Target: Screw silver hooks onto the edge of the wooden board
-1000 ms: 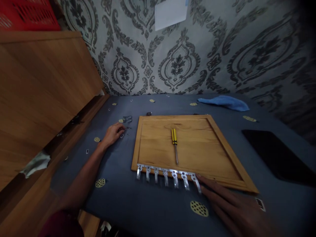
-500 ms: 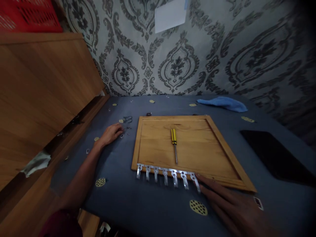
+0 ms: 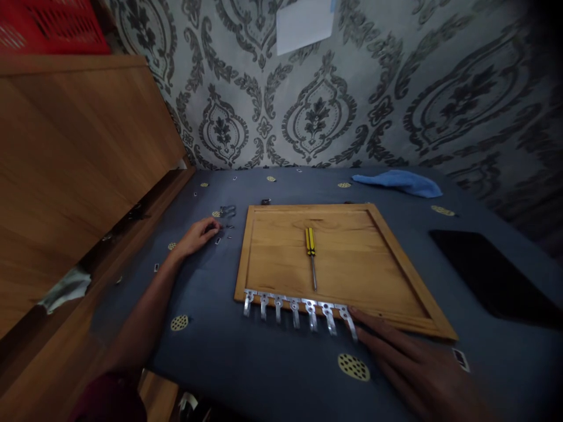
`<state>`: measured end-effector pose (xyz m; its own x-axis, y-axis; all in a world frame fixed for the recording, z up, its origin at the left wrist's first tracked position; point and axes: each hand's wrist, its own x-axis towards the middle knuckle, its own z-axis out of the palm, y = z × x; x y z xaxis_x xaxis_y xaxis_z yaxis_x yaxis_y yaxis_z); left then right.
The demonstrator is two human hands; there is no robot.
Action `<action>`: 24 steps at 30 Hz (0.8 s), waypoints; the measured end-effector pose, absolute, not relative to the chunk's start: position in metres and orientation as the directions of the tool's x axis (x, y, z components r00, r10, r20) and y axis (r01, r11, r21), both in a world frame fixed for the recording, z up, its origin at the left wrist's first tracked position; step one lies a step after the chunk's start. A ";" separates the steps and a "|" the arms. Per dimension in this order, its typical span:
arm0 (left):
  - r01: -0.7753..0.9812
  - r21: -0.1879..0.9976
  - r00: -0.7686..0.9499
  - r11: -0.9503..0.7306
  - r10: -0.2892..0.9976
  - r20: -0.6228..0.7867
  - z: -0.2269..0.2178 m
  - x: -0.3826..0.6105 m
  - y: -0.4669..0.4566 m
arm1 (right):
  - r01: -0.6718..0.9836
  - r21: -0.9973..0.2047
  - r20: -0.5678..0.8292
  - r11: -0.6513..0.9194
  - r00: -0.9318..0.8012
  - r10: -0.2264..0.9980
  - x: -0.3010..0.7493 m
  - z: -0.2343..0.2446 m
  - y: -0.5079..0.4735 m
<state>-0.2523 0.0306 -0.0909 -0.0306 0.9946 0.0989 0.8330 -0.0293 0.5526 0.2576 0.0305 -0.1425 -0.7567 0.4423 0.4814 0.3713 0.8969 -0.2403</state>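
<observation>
On the left of the cloth, my left hand [image 3: 199, 235] has its fingers curled together beside several small screws [image 3: 230, 227]; whatever lies between the fingertips is too small to make out. A metal hook rail [image 3: 295, 305] with several hooks lies along the near edge of a framed wooden board [image 3: 352, 246], its hooks hanging over that edge. At the rail's right end, my right hand [image 3: 409, 363] holds it against the board with outstretched fingers. A yellow-and-black screwdriver [image 3: 311, 249] rests on the board, its shaft pointing toward the rail.
A blue cloth [image 3: 398, 183] lies at the back right, and a flat black object [image 3: 490, 272] at the right. Behind the screws is a small grey, looped item [image 3: 227, 210]. A wooden cabinet [image 3: 83, 158] stands on the left, with a red basket [image 3: 61, 26] on top.
Little differs. My left hand has shifted very slightly by the screws; my right hand stays on the hook rail, and the board and screwdriver are in the same places.
</observation>
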 end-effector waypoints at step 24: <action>0.593 0.723 0.539 -0.354 0.842 -0.030 -0.030 -0.023 0.030 | 0.365 -0.238 0.465 0.900 -0.771 0.436 0.244 -0.116 0.020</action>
<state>-0.0228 0.0297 -0.0296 0.5392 0.8416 -0.0302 0.5930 -0.3540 0.7233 0.2438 0.0196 -0.1161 -0.7707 0.4360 0.4646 0.3655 0.8999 -0.2381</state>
